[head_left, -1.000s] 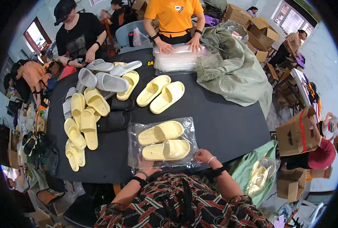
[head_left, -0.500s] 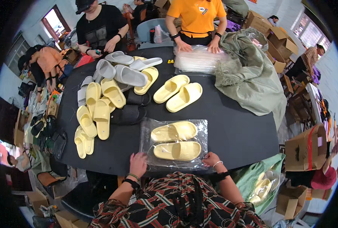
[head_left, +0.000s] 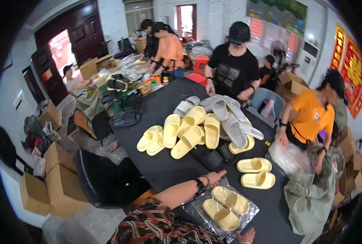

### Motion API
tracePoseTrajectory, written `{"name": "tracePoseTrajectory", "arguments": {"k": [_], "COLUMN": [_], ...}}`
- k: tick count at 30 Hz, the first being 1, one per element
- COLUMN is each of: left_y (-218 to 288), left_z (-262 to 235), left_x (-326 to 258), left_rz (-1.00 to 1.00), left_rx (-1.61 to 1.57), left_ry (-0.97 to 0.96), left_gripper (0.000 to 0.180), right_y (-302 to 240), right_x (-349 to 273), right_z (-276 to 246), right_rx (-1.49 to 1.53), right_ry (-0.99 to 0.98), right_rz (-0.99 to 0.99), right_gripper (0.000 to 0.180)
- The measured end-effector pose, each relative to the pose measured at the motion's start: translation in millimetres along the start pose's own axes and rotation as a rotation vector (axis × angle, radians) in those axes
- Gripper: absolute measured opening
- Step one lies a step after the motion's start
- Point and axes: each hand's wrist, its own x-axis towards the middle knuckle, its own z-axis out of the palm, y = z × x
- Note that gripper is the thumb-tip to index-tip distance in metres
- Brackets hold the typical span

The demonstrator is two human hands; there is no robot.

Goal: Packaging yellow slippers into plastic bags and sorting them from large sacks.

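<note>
The pale yellow slides [head_left: 220, 215] lie side by side inside a clear plastic bag [head_left: 248, 214], on the near part of the black table [head_left: 273, 211], between your hands. Your left hand [head_left: 214, 178] reaches to the bag's far left edge with a finger extended; whether the others grip the film, I cannot tell. Your right hand [head_left: 246, 236] sits by the near right corner, its grip also unclear. Beyond lie a loose yellow pair [head_left: 258, 179] and, farther left, a heap of yellow and grey slides [head_left: 189, 140].

The footwear looks like moulded foam: probably light, springy and hard to damage. The film seems thin and slick, so pinch its loose margin, or grasp both soles through it to stop them shifting.
</note>
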Motion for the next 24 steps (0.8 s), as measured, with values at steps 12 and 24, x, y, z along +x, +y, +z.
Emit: {"name": "tracePoseTrajectory", "arguments": {"k": [12, 24], "left_y": [18, 0], "left_z": [39, 33], "left_x": [82, 84], "left_rz": [-0.237, -0.110], "left_rx": [-0.023, -0.403], "left_ry": [-0.300, -0.400], "left_gripper": [0.058, 0.034], "right_y": [-34, -34], "right_x": [13, 20], "right_z": [3, 7], "right_rx": [-0.402, -0.377], "right_ry": [-0.004, -0.010], "right_rz": [-0.210, -0.175], "right_gripper": [0.133, 0.131]}}
